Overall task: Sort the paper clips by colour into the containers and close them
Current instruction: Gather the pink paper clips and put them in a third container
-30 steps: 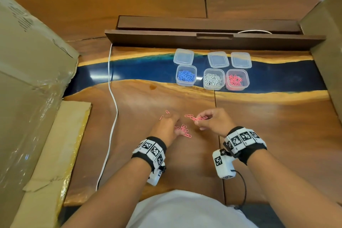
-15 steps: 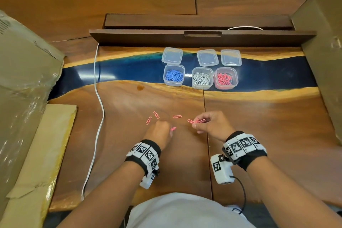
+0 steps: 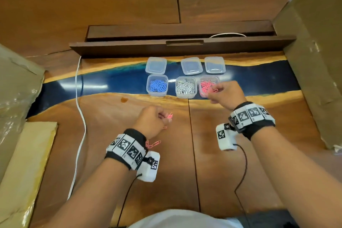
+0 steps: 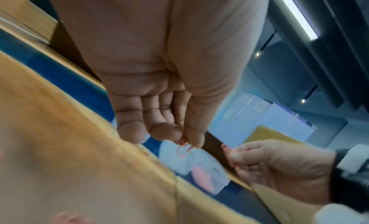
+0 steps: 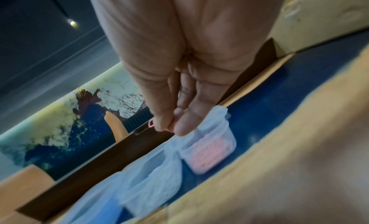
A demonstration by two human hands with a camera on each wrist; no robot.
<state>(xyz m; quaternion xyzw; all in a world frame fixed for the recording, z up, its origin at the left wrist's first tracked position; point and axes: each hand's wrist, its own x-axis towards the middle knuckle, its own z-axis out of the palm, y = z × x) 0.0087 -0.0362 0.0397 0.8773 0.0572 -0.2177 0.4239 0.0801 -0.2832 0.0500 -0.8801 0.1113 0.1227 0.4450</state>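
Several pink paper clips [image 3: 214,90] are pinched between the thumb and fingertips of my right hand [image 3: 228,94], which is over the near edge of the open tub of pink clips [image 3: 208,87]. A few more pink clips [image 3: 169,116] hang from the pinched thumb and fingertips of my left hand [image 3: 152,121], raised above the wooden table [image 3: 222,153], nearer to me and well apart from the tubs. Loose pink clips [image 3: 153,144] lie on the wood just beside my left wrist, and one more [image 3: 164,127] lies below my left fingers.

Just to the left of my right hand stands the open tub of white clips [image 3: 185,87], and further left, ahead of my left hand, the open tub of blue clips [image 3: 157,85]. All three stand in a row on the blue strip of the table. Beyond them, further from my hands, lie three clear lids [image 3: 191,65], one behind each tub and none fitted.

Far to the left of my left hand a white cable [image 3: 80,98] runs along the table, with cardboard [image 3: 16,98] beyond it. Cardboard also stands to the right of my right hand. Both wrists carry a band with black-and-white markers and a small white camera box [image 3: 224,138].
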